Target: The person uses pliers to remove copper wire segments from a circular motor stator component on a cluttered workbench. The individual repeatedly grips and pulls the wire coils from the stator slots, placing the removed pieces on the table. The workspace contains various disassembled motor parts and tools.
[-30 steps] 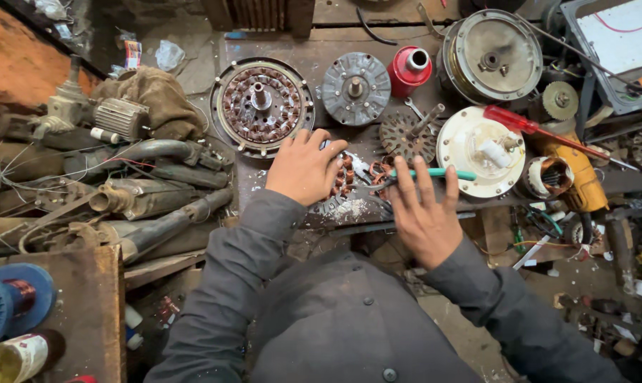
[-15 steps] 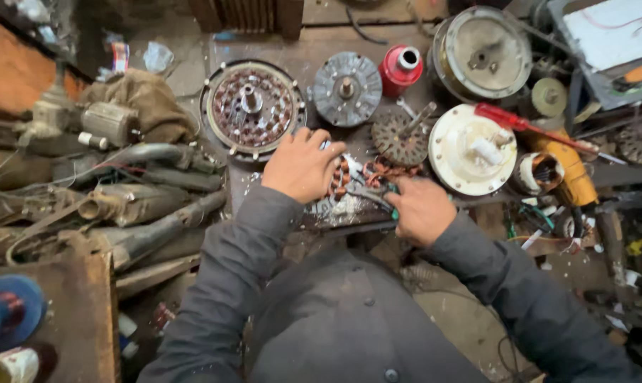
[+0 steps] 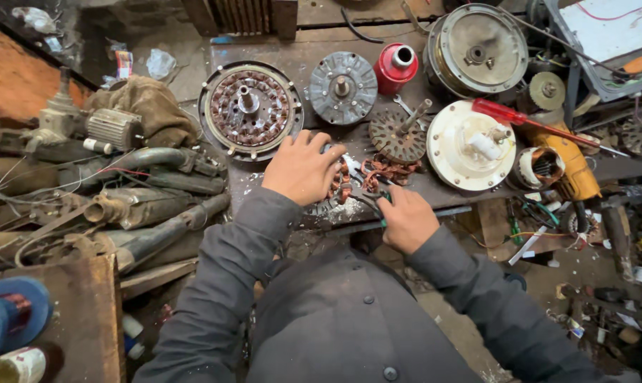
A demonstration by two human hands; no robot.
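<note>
A copper-wound stator (image 3: 346,186) at bench centre is pressed down by the left hand (image 3: 303,170), fingers spread; green-handled pliers (image 3: 375,196) are clenched in the right hand (image 3: 405,216), at its four o'clock

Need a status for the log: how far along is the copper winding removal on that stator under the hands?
Done: loose copper wire already lies pulled out beside the stator. In hand: the left hand presses on the stator while the right hand grips a green-handled plier-like tool at the windings. Left: copper coils remain on the stator; how many is hidden by the hands. The red screwdriver lies unused on the white motor cover.
</note>
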